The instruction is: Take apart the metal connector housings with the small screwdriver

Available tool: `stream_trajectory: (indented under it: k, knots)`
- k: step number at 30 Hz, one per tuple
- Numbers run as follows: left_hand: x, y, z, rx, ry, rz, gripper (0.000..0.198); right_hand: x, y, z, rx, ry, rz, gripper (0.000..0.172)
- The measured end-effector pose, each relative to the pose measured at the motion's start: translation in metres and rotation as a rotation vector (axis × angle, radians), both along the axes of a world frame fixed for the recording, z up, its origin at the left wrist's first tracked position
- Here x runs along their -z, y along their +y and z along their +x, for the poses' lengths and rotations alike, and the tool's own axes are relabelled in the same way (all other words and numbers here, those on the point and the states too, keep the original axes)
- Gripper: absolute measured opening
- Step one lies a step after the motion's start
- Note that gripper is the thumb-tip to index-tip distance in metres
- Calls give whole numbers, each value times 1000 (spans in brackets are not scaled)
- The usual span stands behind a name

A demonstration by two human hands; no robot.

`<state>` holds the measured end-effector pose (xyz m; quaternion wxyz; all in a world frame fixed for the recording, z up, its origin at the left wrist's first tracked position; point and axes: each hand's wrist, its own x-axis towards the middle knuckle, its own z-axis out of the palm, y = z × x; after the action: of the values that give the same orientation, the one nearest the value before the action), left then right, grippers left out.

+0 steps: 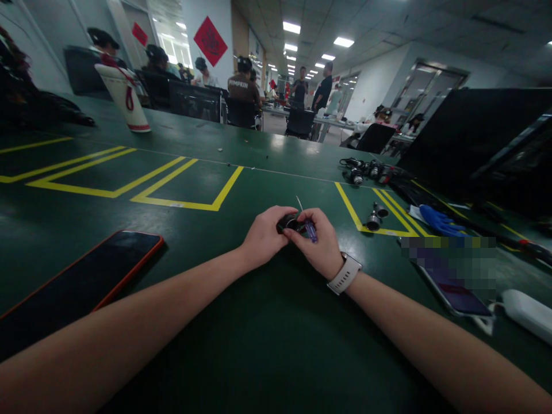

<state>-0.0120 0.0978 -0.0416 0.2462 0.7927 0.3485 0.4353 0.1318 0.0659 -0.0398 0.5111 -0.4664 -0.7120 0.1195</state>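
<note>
Over the green tabletop [267,322], both hands meet in the middle of the head view. My left hand [264,237] is closed around a small dark round part with a shiny rim [288,221], much of it hidden by the fingers. My right hand [321,244], with a pale watch strap at the wrist, pinches the near side of that same part. Between its fingers it also keeps a small screwdriver [311,231] with a purple see-through handle, its thin shaft pointing up and away.
An orange-edged phone [107,264] lies at left, another phone [452,282] at right beside a white device [528,313]. Small metal parts [374,218] stand by yellow tape. Further back are dark metal parts [357,172], a blue glove [440,220] and a tilted white cup [129,100]. People sit beyond.
</note>
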Motion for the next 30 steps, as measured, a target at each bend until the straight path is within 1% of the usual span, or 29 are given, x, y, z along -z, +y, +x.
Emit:
stream_trajectory:
  k: [7,10,13,15,17,20,22,25,27,30]
  knots:
    - [-2,-1,1,49,66,72,44,1,1,-1,56,-66,12,23]
    - [-1,0,2,65,80,37,44,1,3,0,79,-96,44,21]
    - [-1,-1,2,80,84,-17,53,-3,10,8,102,-106,56,19]
    - [-1,-1,2,77,78,-39,55,-6,19,20,175,-146,80,17]
    - [-2,-2,2,63,85,-56,53,-10,28,36,328,-251,107,15]
    - [-4,-3,2,45,121,-69,48,-15,40,66,592,-564,69,14]
    - [-5,-3,1,51,150,-77,45,-16,45,86,655,-639,44,13]
    - [-5,-3,0,72,191,-86,41,-16,49,109,711,-716,13,13]
    - [-5,-3,-1,83,211,-86,39,-15,51,118,751,-762,-14,14]
    - [-4,-2,-1,85,230,-79,37,-12,54,125,790,-818,-65,15]
